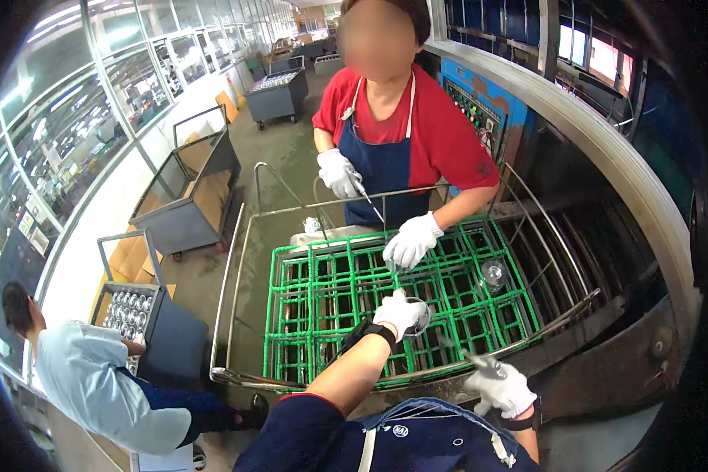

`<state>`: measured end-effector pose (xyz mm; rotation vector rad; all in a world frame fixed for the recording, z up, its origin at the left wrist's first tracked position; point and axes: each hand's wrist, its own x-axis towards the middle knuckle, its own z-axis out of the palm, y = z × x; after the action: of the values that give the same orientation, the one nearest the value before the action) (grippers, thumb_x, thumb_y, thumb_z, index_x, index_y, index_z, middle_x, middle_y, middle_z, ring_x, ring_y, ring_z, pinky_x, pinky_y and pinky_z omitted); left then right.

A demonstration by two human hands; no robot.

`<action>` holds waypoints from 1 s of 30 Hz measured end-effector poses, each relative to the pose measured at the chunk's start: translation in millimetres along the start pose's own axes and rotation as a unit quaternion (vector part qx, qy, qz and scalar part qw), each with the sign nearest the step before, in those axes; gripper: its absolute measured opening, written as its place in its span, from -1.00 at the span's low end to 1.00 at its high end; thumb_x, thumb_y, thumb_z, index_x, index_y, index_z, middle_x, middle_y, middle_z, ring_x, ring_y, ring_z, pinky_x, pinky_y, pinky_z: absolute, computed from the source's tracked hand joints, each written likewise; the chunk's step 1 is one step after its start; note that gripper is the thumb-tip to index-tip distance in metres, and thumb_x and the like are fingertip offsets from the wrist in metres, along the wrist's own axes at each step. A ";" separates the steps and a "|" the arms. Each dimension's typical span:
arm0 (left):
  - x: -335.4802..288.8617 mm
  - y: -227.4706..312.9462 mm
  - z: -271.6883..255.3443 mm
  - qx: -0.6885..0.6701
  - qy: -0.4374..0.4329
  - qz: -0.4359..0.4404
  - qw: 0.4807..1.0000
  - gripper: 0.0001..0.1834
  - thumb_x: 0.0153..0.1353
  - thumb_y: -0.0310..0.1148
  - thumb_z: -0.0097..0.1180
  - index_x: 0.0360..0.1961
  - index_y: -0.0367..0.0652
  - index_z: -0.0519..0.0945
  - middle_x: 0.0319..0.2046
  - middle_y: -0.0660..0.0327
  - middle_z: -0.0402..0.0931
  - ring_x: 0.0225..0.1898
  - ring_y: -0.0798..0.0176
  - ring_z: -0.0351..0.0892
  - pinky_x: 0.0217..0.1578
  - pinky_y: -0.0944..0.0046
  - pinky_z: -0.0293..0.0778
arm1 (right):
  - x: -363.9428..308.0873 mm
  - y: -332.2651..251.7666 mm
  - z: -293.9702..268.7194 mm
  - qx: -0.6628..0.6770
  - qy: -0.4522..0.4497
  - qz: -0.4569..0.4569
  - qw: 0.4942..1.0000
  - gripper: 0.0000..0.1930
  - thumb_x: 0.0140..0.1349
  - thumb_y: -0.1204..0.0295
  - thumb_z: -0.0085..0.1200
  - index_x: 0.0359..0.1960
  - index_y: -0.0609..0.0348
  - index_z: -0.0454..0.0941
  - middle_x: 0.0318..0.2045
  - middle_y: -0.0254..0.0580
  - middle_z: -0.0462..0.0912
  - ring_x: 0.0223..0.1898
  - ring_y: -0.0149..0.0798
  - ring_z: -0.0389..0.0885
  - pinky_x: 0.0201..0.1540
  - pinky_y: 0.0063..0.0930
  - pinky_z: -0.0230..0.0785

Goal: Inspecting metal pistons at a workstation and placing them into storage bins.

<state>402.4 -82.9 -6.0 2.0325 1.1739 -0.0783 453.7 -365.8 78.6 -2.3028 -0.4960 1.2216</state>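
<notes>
My left hand (398, 312), in a white glove, is closed on a transparent round glass (419, 319) above the green-coated wire rack (308, 293). At the rack's near right edge my right hand (505, 392), also gloved, grips a thin metal tool (480, 360) whose far end is smeared by motion. Another transparent glass (493, 275) sits in a right-hand cell of the rack. Across from me, a co-worker's gloved hand (414, 241) reaches down to the rack's far side, over something transparent. The co-worker's other hand (339, 174) holds a slim metal rod.
A steel rail frame (226, 295) surrounds the rack, with dark metal bars at right. To the left a person in light blue (106, 385) bends at a cart (177, 334) of shiny round pieces. Further carts (185, 208) stand behind. A blue control cabinet (480, 102) rises beyond.
</notes>
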 end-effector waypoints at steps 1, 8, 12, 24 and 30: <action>-5.1 3.5 -2.1 0.009 0.004 -0.002 1.000 -0.20 0.02 0.14 0.17 0.21 -0.17 0.44 0.08 -0.18 0.53 0.10 -0.13 0.56 0.10 0.10 0.48 | 3.0 -4.3 0.1 0.040 0.068 0.052 0.996 -0.62 -0.13 0.23 0.36 -0.18 -0.13 0.66 -0.29 -0.26 0.66 -0.21 -0.27 0.65 -0.19 -0.32 0.52; -5.0 2.0 1.3 0.003 0.006 0.032 0.999 -0.23 0.06 0.16 0.13 0.19 -0.14 0.45 0.09 -0.19 0.51 0.11 -0.15 0.54 0.12 0.09 0.45 | 0.5 15.9 1.2 0.064 0.043 -0.014 0.997 -0.71 0.03 0.18 0.32 -0.35 0.12 0.66 -0.65 -0.28 0.56 -0.66 -0.42 0.51 -0.53 -0.51 0.38; -5.1 0.2 -0.6 -0.002 0.002 0.029 1.000 -0.22 0.06 0.17 0.15 0.21 -0.13 0.44 0.13 -0.19 0.47 0.16 -0.15 0.50 0.14 0.07 0.43 | -5.3 21.2 -8.7 0.065 0.014 -0.076 0.995 -0.73 0.06 0.27 0.32 -0.29 0.17 0.65 -0.67 -0.28 0.56 -0.69 -0.42 0.49 -0.58 -0.51 0.34; -6.4 5.9 -1.7 0.030 0.113 0.083 0.990 -0.24 0.05 0.08 0.23 0.19 -0.19 0.45 0.06 -0.19 0.50 0.14 -0.18 0.47 0.16 -0.01 0.39 | 4.2 44.8 -3.2 0.155 0.088 -0.106 0.978 -0.77 0.09 0.36 0.29 -0.25 0.20 0.67 -0.56 -0.26 0.65 -0.56 -0.42 0.58 -0.45 -0.56 0.41; -11.4 7.5 -5.2 0.008 0.146 0.083 0.986 -0.23 0.04 0.04 0.24 0.20 -0.25 0.44 0.01 -0.22 0.52 0.12 -0.20 0.47 0.15 -0.04 0.39 | 1.8 56.3 6.2 0.230 0.021 -0.114 0.966 -0.68 0.09 0.41 0.31 -0.09 0.18 0.66 -0.39 -0.37 0.69 -0.67 -0.59 0.36 -0.61 -0.66 0.22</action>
<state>399.9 -89.7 6.7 2.2005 1.1735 0.3022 454.5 -409.3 42.4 -1.8202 -0.3997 1.0436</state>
